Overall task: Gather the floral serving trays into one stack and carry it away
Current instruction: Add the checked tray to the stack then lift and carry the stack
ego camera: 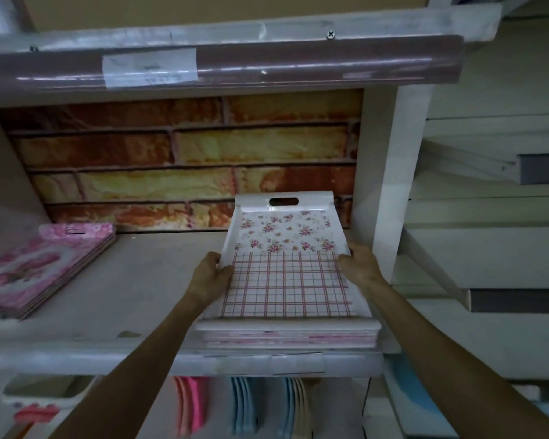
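Leftward, pink trays (pixel 42 267), seemingly stacked, lie well apart on shelf (pixel 140 296).

Two hands hold a white tray (pixel 286 264) with little pink flowers and pink checks. The left hand (pixel 209 274) grips its left edge and the right hand (pixel 358 264) grips its right edge. The tray sits on a stack of trays (pixel 289 337) on a white shelf (pixel 124 296). A pile of pink trays (pixel 42 267) lies far to the left.
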Tool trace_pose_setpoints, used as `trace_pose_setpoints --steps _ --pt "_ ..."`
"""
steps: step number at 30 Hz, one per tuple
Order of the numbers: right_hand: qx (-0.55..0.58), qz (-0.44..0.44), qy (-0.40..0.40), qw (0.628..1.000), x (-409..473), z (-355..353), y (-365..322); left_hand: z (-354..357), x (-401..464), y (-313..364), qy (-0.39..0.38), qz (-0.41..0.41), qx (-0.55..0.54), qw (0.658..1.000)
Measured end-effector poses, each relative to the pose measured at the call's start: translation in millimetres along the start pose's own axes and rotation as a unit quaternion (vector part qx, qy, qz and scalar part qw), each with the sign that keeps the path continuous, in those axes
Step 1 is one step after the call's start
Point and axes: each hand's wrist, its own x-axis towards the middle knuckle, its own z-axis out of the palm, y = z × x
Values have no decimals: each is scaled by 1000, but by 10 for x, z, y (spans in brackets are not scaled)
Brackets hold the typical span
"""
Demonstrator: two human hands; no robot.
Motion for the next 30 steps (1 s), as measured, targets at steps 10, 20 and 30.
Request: trace_pose_setpoints --steps 10,20,30 --pt "-93 -11 -14 996 3 29 172 126 29 -94 -28 -6 31 999" --pt "-130 -15 -2 991 75 77 236 151 66 -139 -34 -12 14 999" --pt "-78 -166 51 982 -46 -58 -202 -400 -241 -33 96 171 -92 976"
